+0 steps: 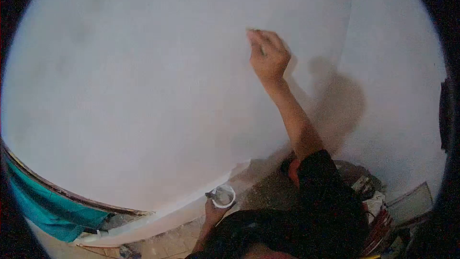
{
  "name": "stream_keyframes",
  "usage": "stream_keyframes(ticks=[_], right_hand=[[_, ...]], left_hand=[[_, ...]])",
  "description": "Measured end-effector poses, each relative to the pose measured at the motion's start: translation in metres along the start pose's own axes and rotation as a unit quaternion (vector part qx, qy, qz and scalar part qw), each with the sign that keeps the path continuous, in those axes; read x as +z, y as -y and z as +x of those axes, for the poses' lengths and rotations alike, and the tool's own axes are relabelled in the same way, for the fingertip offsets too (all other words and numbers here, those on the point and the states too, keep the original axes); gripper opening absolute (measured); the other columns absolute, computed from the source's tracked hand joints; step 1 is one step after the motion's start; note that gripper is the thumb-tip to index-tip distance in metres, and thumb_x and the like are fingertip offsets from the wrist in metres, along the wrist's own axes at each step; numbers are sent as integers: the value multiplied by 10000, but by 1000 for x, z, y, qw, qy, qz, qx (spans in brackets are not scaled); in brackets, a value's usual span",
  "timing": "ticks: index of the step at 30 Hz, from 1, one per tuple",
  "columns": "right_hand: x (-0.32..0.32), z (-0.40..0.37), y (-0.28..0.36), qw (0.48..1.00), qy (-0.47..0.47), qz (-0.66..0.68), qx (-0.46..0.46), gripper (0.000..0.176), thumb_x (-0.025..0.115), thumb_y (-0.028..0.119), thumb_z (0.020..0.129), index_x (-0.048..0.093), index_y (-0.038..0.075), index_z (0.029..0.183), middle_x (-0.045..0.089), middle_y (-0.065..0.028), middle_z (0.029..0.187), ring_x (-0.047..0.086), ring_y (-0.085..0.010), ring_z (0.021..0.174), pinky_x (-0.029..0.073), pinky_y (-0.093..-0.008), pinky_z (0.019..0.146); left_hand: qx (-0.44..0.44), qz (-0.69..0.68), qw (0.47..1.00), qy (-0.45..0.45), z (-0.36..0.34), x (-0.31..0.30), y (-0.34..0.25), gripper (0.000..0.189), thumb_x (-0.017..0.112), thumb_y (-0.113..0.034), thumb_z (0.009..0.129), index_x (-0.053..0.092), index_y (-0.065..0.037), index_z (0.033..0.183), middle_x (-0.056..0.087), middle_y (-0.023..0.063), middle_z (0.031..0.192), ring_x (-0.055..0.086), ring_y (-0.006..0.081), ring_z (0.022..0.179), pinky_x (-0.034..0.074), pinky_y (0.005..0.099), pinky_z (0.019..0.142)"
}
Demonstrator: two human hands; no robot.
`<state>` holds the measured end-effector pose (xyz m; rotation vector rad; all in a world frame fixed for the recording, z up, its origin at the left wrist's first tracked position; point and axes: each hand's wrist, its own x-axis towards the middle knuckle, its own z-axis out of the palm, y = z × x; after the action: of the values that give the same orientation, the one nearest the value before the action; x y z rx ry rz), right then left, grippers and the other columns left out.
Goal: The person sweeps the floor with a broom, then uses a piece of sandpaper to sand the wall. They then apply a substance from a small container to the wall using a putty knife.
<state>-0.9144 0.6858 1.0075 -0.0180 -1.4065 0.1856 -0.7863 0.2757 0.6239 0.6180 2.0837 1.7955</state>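
Observation:
My right hand [270, 57] is raised in front of the white wall [167, 76], its fingers drawn together in a pinch. Whatever sits between the fingertips, if anything, is too small and blurred to name. Low in the view, my left hand [211, 212] grips a small white tub [233, 196] from its left side. Greyish material shows inside the tub, and a short dark piece lies at its rim, which I cannot identify.
A teal cloth [48, 206] hangs below a dark edge at the lower left. Clutter, including bags [366, 182] and a framed panel [412, 204], stands at the lower right. A wall corner runs down the right. Tiled floor [167, 244] shows below.

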Motion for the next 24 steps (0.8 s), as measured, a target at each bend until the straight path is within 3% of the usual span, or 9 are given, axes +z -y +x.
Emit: stream_keyframes(ticks=[6, 8, 9, 11, 12, 13, 14, 20, 24], right_hand=[[3, 35, -61, 991, -54, -93, 84, 140, 792, 89, 849, 806, 161, 968, 770, -45, 942, 740, -224, 852, 591, -358, 746], [12, 27, -41, 995, -49, -76, 45, 140, 786, 83, 852, 807, 139, 978, 772, -52, 943, 740, -229, 859, 589, -357, 757], [11, 23, -18, 999, -35, -29, 14, 136, 785, 82, 856, 809, 144, 974, 774, -50, 939, 741, -226, 863, 589, -343, 747], [11, 20, -9, 999, -7, 30, -28, 117, 783, 101, 871, 810, 146, 976, 773, -47, 945, 741, -228, 868, 590, -337, 756], [8, 28, -17, 998, 11, 21, -50, 118, 782, 108, 876, 808, 144, 986, 771, -53, 958, 741, -230, 872, 589, -340, 766], [7, 41, -36, 998, 8, 24, -48, 118, 782, 108, 876, 808, 144, 986, 771, -53, 958, 741, -230, 872, 589, -340, 766], [7, 58, -62, 999, -17, -26, 9, 134, 778, 103, 874, 806, 142, 999, 769, -59, 973, 739, -236, 884, 588, -350, 773], [31, 40, -2, 998, -23, -34, -49, 226, 751, 22, 852, 800, 132, 1043, 751, -58, 994, 728, -250, 908, 587, -363, 790], [23, 51, -5, 997, -1, 55, -54, 237, 755, -3, 845, 803, 130, 1035, 750, -50, 987, 725, -224, 906, 588, -334, 810]], left_hand=[[-77, 44, 996, 13, -8, -7, 23, 759, 950, -208, 735, 533, 19, 1328, 688, 135, 1239, 684, 255, 1121, 564, 416, 986], [-142, -219, 965, -29, -5, 0, 10, 787, 947, -200, 737, 514, 18, 1357, 677, 134, 1266, 674, 262, 1145, 558, 419, 997], [-158, -306, 938, -45, 0, 6, -4, 796, 946, -197, 737, 508, 18, 1367, 673, 133, 1275, 670, 264, 1153, 556, 420, 1001], [-307, -611, 728, -38, -1, 10, -82, 805, 947, -176, 731, 506, 1, 1380, 668, 128, 1284, 659, 261, 1177, 546, 420, 1015], [-305, -611, 729, -40, -3, 12, -83, 805, 947, -176, 731, 506, 1, 1380, 668, 128, 1284, 659, 261, 1177, 546, 420, 1015], [-167, -358, 918, -37, -9, 12, -82, 796, 947, -199, 733, 517, -5, 1374, 674, 128, 1278, 659, 260, 1181, 542, 417, 1014], [-10, -62, 998, -31, -15, 11, -80, 787, 947, -221, 735, 528, -10, 1367, 680, 128, 1272, 658, 259, 1185, 539, 414, 1012], [-36, 105, 992, -61, -20, 6, -17, 803, 940, -275, 743, 523, -6, 1374, 677, 151, 1279, 660, 244, 1190, 543, 408, 981], [-25, 105, 992, -69, -24, 10, -90, 765, 947, -256, 733, 558, -5, 1342, 694, 150, 1247, 672, 242, 1168, 549, 414, 972]])
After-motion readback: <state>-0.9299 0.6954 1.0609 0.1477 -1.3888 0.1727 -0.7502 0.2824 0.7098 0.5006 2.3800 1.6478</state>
